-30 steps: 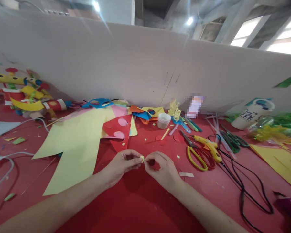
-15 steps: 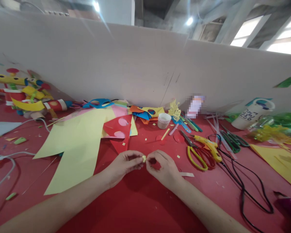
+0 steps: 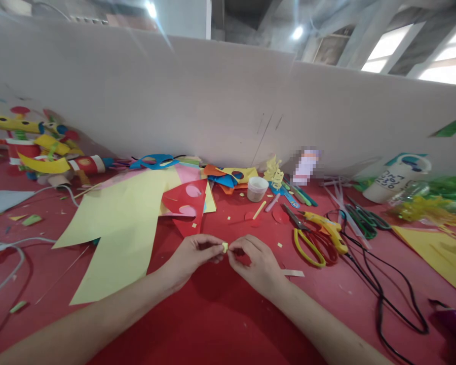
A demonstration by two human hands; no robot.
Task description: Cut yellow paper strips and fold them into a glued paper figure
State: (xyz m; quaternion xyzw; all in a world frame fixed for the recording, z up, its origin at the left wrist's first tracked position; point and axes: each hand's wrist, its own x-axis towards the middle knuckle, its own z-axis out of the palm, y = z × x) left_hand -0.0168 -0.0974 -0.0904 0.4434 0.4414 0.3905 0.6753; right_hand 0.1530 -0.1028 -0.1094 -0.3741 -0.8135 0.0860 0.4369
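Note:
A tiny pale yellow piece (image 3: 225,247) is between the fingertips of both hands, above the red table. My left hand (image 3: 198,256) pinches it from the left side. From the right, my right hand (image 3: 253,257) has its thumb and forefinger pressed together at the piece's edge. Small yellow squares are scattered beyond my hands, one on a red paper mask (image 3: 193,203). A large pale yellow sheet (image 3: 121,228) lies left of my left hand. Behind my hands stands a small white cup (image 3: 257,189).
Yellow-handled scissors (image 3: 309,248) and a yellow glue gun (image 3: 329,229) with a black cord lie to the right. A white container (image 3: 393,177) stands at the back right. Colourful paper models (image 3: 25,147) stand at the back left. A pale board (image 3: 213,101) rises behind the table.
The small piece has turned slightly between my fingertips, and the fingers have shifted a little. Both arms are almost where they were.

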